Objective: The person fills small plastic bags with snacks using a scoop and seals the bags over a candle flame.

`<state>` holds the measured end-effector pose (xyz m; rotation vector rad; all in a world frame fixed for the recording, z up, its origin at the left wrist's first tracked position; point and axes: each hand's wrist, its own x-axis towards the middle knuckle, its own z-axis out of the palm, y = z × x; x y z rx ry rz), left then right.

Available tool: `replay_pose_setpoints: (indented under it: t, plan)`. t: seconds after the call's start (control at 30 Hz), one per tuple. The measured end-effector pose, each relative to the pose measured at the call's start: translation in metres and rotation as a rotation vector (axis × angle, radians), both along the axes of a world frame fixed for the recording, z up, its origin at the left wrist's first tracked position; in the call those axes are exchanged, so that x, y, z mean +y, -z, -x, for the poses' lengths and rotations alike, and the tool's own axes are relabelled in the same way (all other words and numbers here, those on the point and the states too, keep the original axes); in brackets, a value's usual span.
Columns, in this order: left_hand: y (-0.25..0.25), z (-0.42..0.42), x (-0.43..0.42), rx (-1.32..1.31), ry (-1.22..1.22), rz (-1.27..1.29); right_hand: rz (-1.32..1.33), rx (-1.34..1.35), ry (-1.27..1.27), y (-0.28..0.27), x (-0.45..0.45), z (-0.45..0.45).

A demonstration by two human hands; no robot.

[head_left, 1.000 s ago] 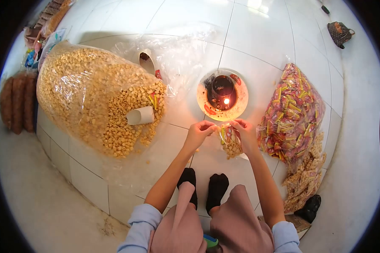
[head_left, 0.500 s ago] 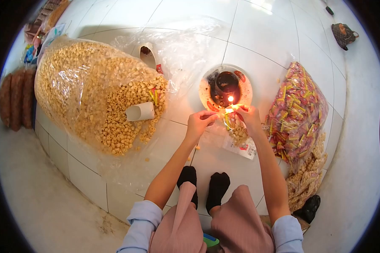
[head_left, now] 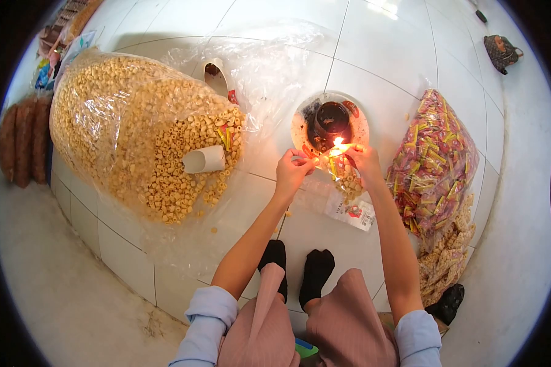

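Note:
Both my hands pinch the top edge of a small clear plastic snack bag (head_left: 349,181), my left hand (head_left: 292,171) at its left end and my right hand (head_left: 365,164) at its right. Ring-shaped snacks and a red-and-yellow sachet show inside it. Just beyond the bag's top edge burns a small flame (head_left: 338,141), its glow lighting my fingertips. It rises by a dark, sooty cup (head_left: 333,116) on a stained white plate (head_left: 362,131). Flat printed plastic bags (head_left: 356,211) lie on the floor beneath the snack bag.
Left lies a large clear sack of ring snacks (head_left: 116,122), a white scoop (head_left: 204,159) in its mouth. A white tube-like container (head_left: 217,78) lies behind. At right stand a bag of red-and-yellow sachets (head_left: 433,162) and a snack-filled bag (head_left: 446,263). Tiled floor (head_left: 386,61) surrounds them.
The bag's top edge and both hands have shifted slightly right, with the left fingers curled more. The flame looks wider and closer to the bag's edge. The view has moved slightly.

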<state>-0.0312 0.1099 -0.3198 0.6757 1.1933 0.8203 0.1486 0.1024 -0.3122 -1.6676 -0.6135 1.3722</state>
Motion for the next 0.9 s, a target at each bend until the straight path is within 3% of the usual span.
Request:
replay_pose_setpoints:
  t: [0.77,0.87,0.9]
  plan:
    - [-0.003,-0.032,0.016,0.071,0.001,0.021,-0.038,-0.017,0.214,-0.002,-0.007,-0.014]
    - [-0.012,-0.033,0.002,-0.032,-0.035,-0.044,-0.083,-0.081,0.198,-0.004,-0.023,-0.015]
    - [-0.025,-0.030,-0.006,0.061,0.017,-0.227,-0.171,-0.026,0.161,-0.013,-0.035,-0.012]
